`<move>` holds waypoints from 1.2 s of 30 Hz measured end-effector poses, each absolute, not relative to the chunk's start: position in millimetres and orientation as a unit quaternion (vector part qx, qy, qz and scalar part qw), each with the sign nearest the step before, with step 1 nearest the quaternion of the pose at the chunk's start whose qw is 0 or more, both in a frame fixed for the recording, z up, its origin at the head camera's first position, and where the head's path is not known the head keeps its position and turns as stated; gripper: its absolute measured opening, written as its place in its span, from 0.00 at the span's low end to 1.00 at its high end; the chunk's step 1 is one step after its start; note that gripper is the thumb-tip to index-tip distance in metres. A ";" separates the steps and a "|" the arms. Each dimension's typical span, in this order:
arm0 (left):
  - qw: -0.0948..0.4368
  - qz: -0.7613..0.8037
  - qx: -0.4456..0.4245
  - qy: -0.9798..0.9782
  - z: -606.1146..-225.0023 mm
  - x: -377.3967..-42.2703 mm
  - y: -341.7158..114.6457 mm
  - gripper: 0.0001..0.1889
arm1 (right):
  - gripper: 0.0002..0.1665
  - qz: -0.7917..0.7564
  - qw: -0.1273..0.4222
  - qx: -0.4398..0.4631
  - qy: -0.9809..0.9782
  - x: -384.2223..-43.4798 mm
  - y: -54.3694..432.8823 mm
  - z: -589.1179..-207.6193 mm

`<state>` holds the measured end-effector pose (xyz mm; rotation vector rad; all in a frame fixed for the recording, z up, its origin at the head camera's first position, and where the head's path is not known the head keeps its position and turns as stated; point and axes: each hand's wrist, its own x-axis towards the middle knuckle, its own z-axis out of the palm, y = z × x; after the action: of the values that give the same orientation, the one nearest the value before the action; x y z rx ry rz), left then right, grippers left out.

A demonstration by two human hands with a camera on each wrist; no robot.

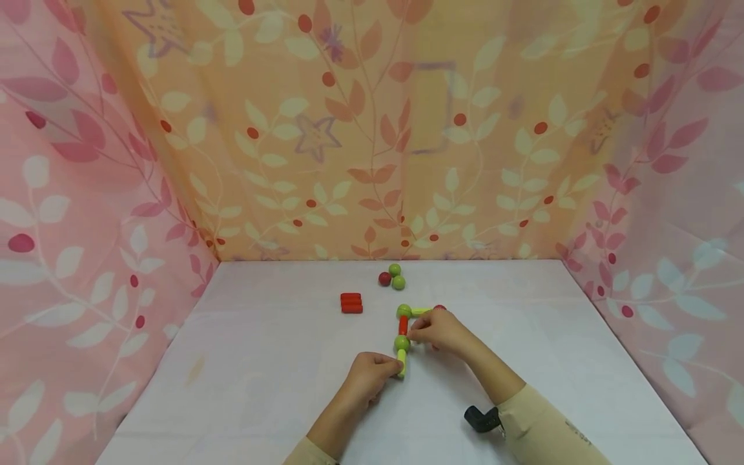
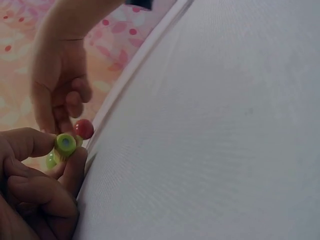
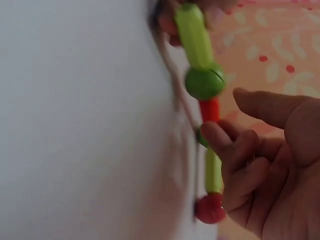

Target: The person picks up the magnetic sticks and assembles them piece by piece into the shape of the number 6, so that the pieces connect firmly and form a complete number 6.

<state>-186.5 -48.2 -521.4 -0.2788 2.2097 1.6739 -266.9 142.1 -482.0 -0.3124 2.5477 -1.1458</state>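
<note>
A chain of balls and rods lies on the white table. Its near light-green rod (image 1: 402, 363) is pinched at the end between the thumb and forefinger of my left hand (image 1: 367, 374). Beyond it come a green ball (image 1: 402, 343), a red rod (image 1: 403, 325) and another green ball (image 1: 403, 311). From there a second light-green rod (image 3: 213, 170) leads to a red ball (image 3: 210, 208), partly covered by my right hand in the head view. Beside the red rod is my right hand (image 1: 444, 332), its thumb and forefinger apart in the right wrist view.
Several red rods (image 1: 351, 303) lie together left of the chain. Farther back sit a loose red ball (image 1: 385, 279) and two green balls (image 1: 398, 282). A black device (image 1: 482, 420) sticks out at the right sleeve. Patterned cloth (image 1: 372, 161) encloses the table.
</note>
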 end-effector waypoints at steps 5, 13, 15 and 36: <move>0.176 0.587 -0.112 0.782 -520.4 -185.3 -47.4 0.11 | 0.12 -0.342 0.114 -0.179 0.915 -298.7 145.1 -457.0; 0.183 0.586 -0.119 0.780 -520.7 -184.8 -46.0 0.11 | 0.13 -0.331 0.032 -0.229 0.915 -358.2 146.9 -448.2; 0.183 0.586 -0.122 0.779 -521.4 -184.6 -45.7 0.11 | 0.14 -0.347 0.024 -0.228 0.909 -370.3 146.3 -451.0; 0.185 0.578 -0.135 0.783 -524.5 -185.6 -44.6 0.11 | 0.20 -0.441 0.076 -0.170 0.878 -405.2 132.1 -498.1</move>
<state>-185.6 -44.6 -524.5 -0.3789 2.2073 1.6275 -405.2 132.1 -498.1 -0.5084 2.6333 -1.3219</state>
